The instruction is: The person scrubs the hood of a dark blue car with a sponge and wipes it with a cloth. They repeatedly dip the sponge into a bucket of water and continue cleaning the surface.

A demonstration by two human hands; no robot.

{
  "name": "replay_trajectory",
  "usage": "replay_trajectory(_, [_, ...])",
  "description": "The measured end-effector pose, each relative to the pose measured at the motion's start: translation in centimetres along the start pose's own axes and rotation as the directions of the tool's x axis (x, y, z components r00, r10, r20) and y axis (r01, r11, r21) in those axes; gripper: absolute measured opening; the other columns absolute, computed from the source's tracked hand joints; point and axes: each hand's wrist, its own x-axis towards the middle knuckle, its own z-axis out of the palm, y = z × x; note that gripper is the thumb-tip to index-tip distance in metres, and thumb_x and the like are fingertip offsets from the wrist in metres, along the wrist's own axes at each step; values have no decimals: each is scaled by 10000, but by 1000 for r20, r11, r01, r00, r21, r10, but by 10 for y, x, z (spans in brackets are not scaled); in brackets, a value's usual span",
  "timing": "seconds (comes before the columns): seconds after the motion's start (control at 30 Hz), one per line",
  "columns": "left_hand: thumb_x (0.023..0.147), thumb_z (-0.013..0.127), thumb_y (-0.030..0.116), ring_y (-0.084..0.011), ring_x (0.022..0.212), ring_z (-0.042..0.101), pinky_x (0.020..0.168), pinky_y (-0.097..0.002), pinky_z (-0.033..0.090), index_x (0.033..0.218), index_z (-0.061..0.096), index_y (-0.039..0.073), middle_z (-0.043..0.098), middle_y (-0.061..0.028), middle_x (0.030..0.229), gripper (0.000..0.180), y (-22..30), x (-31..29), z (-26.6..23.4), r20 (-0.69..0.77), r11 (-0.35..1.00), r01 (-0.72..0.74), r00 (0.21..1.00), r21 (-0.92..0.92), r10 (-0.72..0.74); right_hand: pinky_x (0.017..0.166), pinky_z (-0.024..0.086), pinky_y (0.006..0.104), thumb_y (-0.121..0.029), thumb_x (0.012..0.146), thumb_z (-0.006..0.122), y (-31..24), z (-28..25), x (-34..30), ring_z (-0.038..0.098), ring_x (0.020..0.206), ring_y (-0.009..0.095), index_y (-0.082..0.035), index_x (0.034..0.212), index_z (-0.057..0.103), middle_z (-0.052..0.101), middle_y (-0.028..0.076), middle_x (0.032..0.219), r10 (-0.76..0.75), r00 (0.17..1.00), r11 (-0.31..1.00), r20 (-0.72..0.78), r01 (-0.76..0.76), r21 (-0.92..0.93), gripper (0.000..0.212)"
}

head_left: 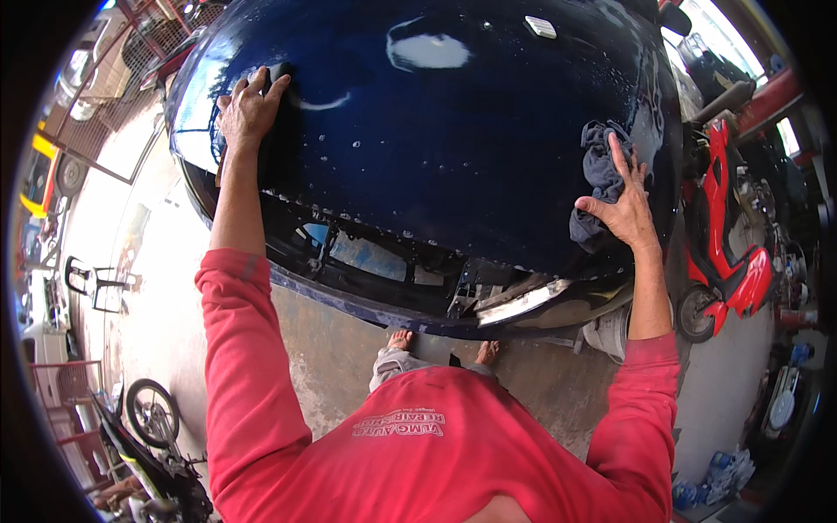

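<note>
The dark blue car hood (410,148) fills the space in front of me, with water drops and pale patches on its paint. My left hand (251,113) lies at the hood's left side, fingers bent over a small dark grey pad (279,70); most of the pad is hidden under them. On the right side a crumpled grey cloth (602,170) rests on the hood. My right hand (626,199) is at the cloth's right edge, its fingers spread and thumb stretched out, without gripping it. A small white block (540,27) sits farther up the hood.
Below the hood, the car's open front (375,257) shows dark inner parts. A pale bucket (609,336) stands by the right front corner. Red motorcycle bodywork (728,235) is close on the right. Another motorcycle (153,427) stands at lower left, and a metal stand (96,281) at left.
</note>
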Motion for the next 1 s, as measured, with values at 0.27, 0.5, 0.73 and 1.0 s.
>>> replay_trajectory(0.27, [963, 806, 539, -400, 1208, 601, 989, -567, 506, 1417, 715, 220, 619, -165, 1441, 563, 308, -261, -37, -381, 835, -514, 825, -197, 418, 1130, 520, 482, -401, 978, 847, 115, 17, 124, 679, 1296, 424, -143, 1346, 750, 742, 174, 1361, -364, 877, 875, -313, 437, 209, 460])
replay_trajectory(0.5, [994, 756, 560, -433, 1254, 619, 1051, -582, 508, 1486, 693, 211, 660, -164, 1479, 607, 242, -218, -37, -233, 888, -452, 875, -78, 425, 1160, 516, 440, -489, 1037, 780, 239, 24, 256, 672, 1376, 388, -145, 1446, 710, 727, 150, 1470, -210, 917, 933, -339, 292, 210, 539])
replay_trajectory(0.73, [1010, 744, 562, -488, 1322, 580, 1096, -610, 488, 1519, 706, 179, 638, -218, 1548, 638, 260, -254, -47, -243, 988, -157, 958, -9, 150, 1156, 519, 438, -445, 1034, 789, 268, 33, 294, 676, 1355, 389, -127, 1443, 704, 725, 172, 1454, -388, 862, 840, -326, 477, 260, 525])
replay_trajectory(1.0, [1054, 637, 612, -450, 1313, 612, 1112, -572, 487, 1479, 716, 179, 695, -211, 1458, 611, 196, -149, -30, -130, 997, -80, 988, 10, 80, 1176, 503, 445, -478, 1049, 763, 274, 34, 320, 663, 1375, 388, -118, 1460, 702, 715, 180, 1476, -351, 867, 878, -353, 436, 199, 550])
